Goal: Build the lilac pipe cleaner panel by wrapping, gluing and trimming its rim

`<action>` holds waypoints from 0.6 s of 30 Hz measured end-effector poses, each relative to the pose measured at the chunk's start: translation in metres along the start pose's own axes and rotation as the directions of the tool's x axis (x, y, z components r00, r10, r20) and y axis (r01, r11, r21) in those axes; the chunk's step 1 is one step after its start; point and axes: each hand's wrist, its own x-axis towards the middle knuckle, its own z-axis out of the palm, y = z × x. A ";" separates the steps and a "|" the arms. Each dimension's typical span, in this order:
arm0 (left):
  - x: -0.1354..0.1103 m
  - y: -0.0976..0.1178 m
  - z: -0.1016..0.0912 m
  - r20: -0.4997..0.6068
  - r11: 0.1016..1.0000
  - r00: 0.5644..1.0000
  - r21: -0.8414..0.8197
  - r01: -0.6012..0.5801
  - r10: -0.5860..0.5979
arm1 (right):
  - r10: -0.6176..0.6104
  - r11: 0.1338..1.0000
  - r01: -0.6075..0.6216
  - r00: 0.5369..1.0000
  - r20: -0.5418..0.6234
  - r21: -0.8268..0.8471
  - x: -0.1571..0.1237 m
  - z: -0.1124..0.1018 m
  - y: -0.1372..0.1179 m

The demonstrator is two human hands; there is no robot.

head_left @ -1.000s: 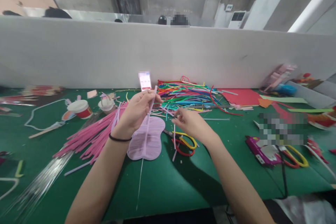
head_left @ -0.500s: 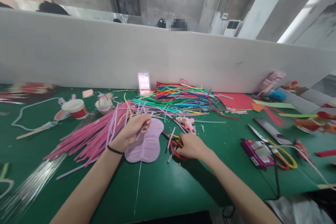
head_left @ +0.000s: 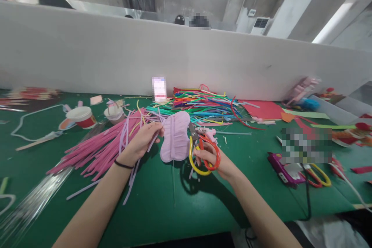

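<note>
A lilac butterfly-shaped piece (head_left: 175,137) is raised above the table, with a thin wire hanging from its lower end. My left hand (head_left: 147,136) is closed at its left edge, along with a lilac pipe cleaner (head_left: 151,144); the exact grip is partly hidden by the fingers. In my right hand (head_left: 209,155) are scissors (head_left: 193,133) with red and yellow handles. Their blades point up and away, close beside the piece's right edge. Behind them lies a pink glue gun (head_left: 209,134).
Pink pipe cleaners (head_left: 97,147) lie at left, near clear wires (head_left: 37,203) and a paper cup (head_left: 83,117). Multicoloured pipe cleaners (head_left: 197,104) are heaped before the white partition (head_left: 186,58). On the right are a purple box (head_left: 285,172) with cables and red sheets (head_left: 261,109).
The lilac piece has risen off the table and shifted right, turning more upright. My right hand has lifted the scissors from the table, and their blades now point upward.
</note>
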 end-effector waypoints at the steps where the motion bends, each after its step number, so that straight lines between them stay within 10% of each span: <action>1: 0.001 -0.003 0.000 -0.020 1.000 1.000 0.010 -0.009 0.010 | -0.007 1.000 0.007 1.000 0.016 0.000 -0.002 0.000 0.000; 18: 0.008 -0.022 0.003 -0.152 0.997 0.986 0.039 -0.068 0.073 | -0.083 0.982 0.064 0.992 -0.097 -0.180 -0.054 0.001 0.005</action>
